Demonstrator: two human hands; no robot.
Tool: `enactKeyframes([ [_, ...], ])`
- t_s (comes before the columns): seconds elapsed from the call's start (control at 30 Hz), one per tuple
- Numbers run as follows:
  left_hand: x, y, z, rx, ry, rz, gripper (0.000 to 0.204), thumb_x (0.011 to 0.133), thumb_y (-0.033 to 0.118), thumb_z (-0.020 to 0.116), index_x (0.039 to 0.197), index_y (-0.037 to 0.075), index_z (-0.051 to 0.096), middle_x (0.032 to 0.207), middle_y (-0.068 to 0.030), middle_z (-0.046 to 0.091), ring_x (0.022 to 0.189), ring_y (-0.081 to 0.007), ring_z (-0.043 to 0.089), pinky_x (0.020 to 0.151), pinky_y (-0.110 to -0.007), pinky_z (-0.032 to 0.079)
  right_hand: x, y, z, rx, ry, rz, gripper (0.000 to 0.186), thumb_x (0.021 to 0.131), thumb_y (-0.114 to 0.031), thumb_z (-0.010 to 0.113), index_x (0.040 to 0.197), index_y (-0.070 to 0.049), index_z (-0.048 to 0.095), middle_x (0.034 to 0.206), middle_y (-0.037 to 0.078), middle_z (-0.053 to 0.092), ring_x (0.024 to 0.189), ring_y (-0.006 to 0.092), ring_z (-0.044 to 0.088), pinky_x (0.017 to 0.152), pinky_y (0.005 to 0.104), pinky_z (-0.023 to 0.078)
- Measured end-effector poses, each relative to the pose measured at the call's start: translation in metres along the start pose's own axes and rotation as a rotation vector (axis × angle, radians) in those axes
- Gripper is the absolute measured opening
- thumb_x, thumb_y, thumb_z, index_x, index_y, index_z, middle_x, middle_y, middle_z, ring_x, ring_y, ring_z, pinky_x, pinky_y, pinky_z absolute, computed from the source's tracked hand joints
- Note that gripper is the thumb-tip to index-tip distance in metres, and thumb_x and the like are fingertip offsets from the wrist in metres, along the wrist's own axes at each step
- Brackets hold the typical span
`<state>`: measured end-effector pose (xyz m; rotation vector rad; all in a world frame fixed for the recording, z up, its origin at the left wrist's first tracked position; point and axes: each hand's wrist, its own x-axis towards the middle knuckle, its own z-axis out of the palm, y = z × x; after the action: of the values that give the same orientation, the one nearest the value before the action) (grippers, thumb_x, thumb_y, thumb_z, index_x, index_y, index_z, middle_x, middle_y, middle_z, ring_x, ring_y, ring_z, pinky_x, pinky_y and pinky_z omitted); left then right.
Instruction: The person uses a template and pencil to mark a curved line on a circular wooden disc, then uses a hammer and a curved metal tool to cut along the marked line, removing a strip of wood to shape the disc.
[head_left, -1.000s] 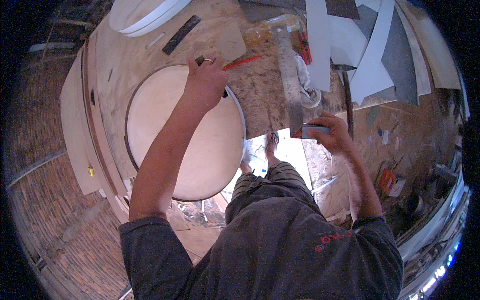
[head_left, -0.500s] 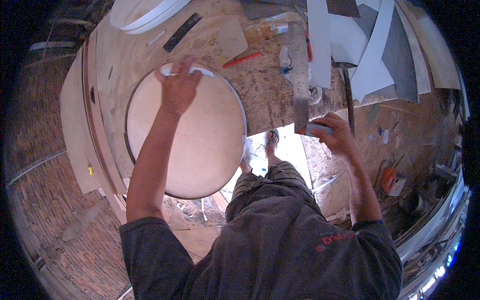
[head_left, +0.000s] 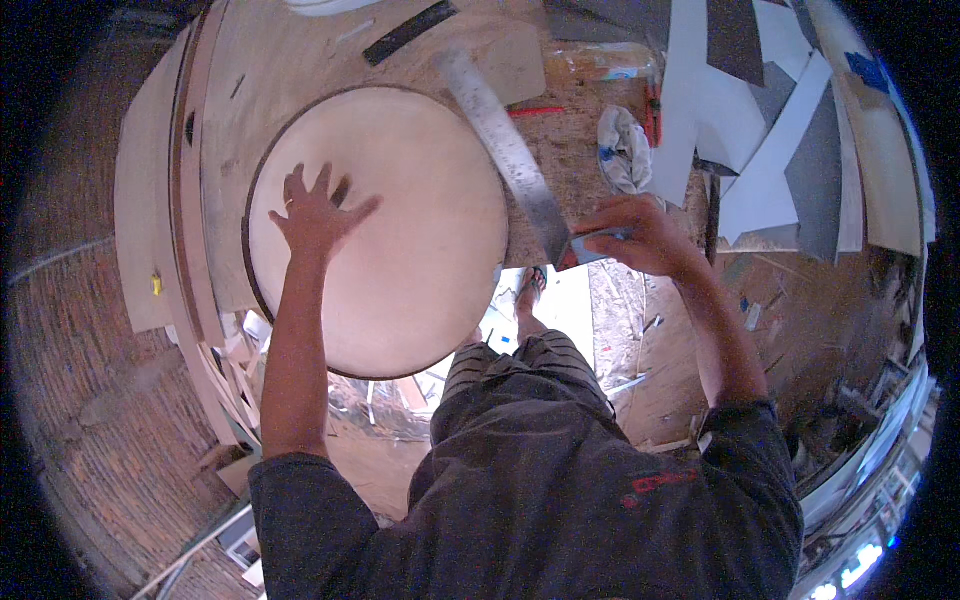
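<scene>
A large pale round panel [head_left: 400, 270] with a dark rim lies on the wooden worktop. My left hand [head_left: 316, 218] is over its upper left part, fingers spread and holding nothing. Whether the palm presses on the surface, I cannot tell. My right hand [head_left: 640, 235] is closed round the grey and red handle of a long flat metal blade [head_left: 508, 150]. The blade slants up and left from the handle, past the panel's right edge, its tip beyond the far right rim. Its exact kind is unclear.
Beyond the panel are a dark strip [head_left: 410, 32], a brown board piece [head_left: 515, 68] and a red stick [head_left: 537, 110]. A whitish crumpled bundle [head_left: 625, 150] lies near my right hand. White and grey sheets [head_left: 735, 120] overlap at the right. Offcuts litter the floor.
My left hand has left the panel's far rim for its upper left surface and spread its fingers. The white strip under it no longer shows there. The blade has swung leftward.
</scene>
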<state>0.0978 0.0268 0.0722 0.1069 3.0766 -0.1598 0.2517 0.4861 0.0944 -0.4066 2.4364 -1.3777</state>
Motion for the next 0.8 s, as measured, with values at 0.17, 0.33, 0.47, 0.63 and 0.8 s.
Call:
enactKeyframes([
  [0.17,-0.004,-0.011,0.017,-0.013,-0.346,0.073,0.161,0.04,0.077,0.097,0.173,0.029,0.019,0.181,-0.0144,0.006,0.16,-0.0564,0.015,0.117,-0.08,0.033,0.03,0.03,0.024,0.051,-0.062,-0.042,0.019,0.088,-0.017,0.087,0.104,-0.007,0.085,0.087,0.011,0.076,0.079,0.0247,0.072,0.075,0.038,0.055],
  [0.33,-0.005,-0.022,0.042,-0.046,-0.307,0.122,0.169,0.036,0.078,0.097,0.174,0.031,0.012,0.181,-0.0145,0.006,0.159,-0.0592,0.013,0.114,-0.079,0.038,0.016,0.007,0.024,-0.048,-0.14,0.16,0.017,0.089,-0.016,0.086,0.101,-0.005,0.084,0.091,0.011,0.078,0.083,0.0239,0.074,0.078,0.0368,0.057],
  [0.47,-0.004,-0.02,0.036,-0.061,-0.302,0.113,0.17,0.035,0.078,0.097,0.174,0.03,0.012,0.181,-0.0151,0.006,0.159,-0.0594,0.013,0.115,-0.077,0.038,0.015,0.03,0.057,0.124,-0.022,0.165,0.016,0.091,-0.016,0.085,0.1,-0.003,0.083,0.092,0.01,0.079,0.086,0.0231,0.075,0.078,0.0369,0.057],
  [0.63,-0.004,-0.028,0.039,-0.066,-0.28,0.139,0.169,0.035,0.078,0.097,0.174,0.028,0.014,0.18,-0.0172,0.008,0.158,-0.0608,0.014,0.117,-0.076,0.036,0.027,0.029,0.055,0.234,-0.106,0.2,0.017,0.092,-0.018,0.085,0.1,-0.003,0.082,0.092,0.011,0.08,0.085,0.0221,0.076,0.079,0.0369,0.057],
  [0.8,-0.003,-0.029,0.037,-0.069,-0.263,0.161,0.168,0.036,0.078,0.097,0.173,0.025,0.016,0.179,-0.0196,0.01,0.157,-0.0618,0.015,0.119,-0.073,0.036,0.029,0.02,0.058,0.238,-0.1,0.283,0.017,0.091,-0.018,0.085,0.099,-0.003,0.083,0.088,0.01,0.079,0.084,0.0218,0.075,0.08,0.0373,0.057],
])
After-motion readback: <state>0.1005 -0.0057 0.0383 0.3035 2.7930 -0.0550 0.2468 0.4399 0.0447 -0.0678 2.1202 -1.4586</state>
